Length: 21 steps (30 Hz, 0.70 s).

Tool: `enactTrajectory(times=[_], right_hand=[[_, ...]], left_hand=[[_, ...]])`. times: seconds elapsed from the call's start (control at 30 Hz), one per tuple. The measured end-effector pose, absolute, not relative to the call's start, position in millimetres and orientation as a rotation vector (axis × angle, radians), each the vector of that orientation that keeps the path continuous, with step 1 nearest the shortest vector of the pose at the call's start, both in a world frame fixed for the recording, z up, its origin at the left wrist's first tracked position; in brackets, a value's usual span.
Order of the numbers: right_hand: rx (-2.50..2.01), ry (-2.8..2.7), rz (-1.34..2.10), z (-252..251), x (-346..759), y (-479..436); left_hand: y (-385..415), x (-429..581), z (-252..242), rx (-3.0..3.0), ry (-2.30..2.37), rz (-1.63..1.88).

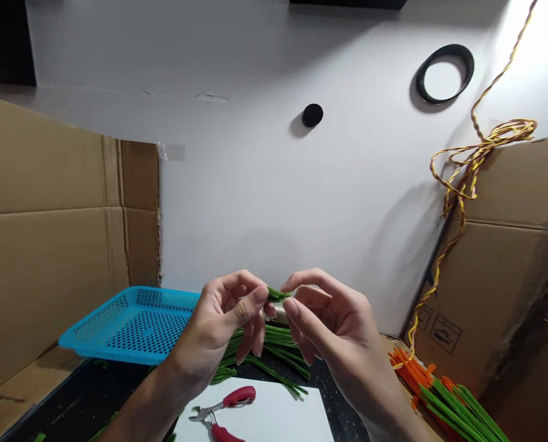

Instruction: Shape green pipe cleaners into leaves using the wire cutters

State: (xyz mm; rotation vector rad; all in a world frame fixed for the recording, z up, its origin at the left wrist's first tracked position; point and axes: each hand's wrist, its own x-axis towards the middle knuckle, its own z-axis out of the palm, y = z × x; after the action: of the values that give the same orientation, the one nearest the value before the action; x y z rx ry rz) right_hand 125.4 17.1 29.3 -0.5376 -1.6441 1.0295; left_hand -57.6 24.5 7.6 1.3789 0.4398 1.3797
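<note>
My left hand [227, 325] and my right hand [329, 325] are raised together above the table, fingertips meeting. Both pinch a short green pipe cleaner piece [277, 295] between thumb and forefinger, one hand at each end. A pale object shows behind the fingers; what it is stays unclear. Below the hands lies a loose pile of green pipe cleaners [264, 353] on the dark table. Red-handled cutting pliers [225, 411] rest on a white sheet [283, 417] near my left wrist.
A blue perforated tray [126, 325] sits at the left. A bundle of orange and green pipe cleaners [439, 396] lies at the right. Cardboard boxes [499, 270] flank both sides; a yellow twisted wire [467, 166] hangs over the right box. A white wall stands behind.
</note>
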Motion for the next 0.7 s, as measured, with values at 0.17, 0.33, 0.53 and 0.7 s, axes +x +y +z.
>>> enactTrajectory(times=[0.17,0.33,0.53,0.7], right_hand=[[-0.484,-1.644,1.164,30.9,127.5,17.5],[-0.489,-1.638,1.202,30.3,128.4,19.9],[-0.590,-1.602,0.977,27.8,124.0,25.6],[-0.665,-1.653,0.580,24.4,119.5,24.8]], left_hand=[[20.5,-54.9,8.3,1.314,0.390,1.298],[20.7,-52.1,8.2,1.282,0.370,1.244],[21.6,-51.2,7.7,1.302,0.386,1.246],[21.4,-49.9,10.4,1.317,0.496,1.248]])
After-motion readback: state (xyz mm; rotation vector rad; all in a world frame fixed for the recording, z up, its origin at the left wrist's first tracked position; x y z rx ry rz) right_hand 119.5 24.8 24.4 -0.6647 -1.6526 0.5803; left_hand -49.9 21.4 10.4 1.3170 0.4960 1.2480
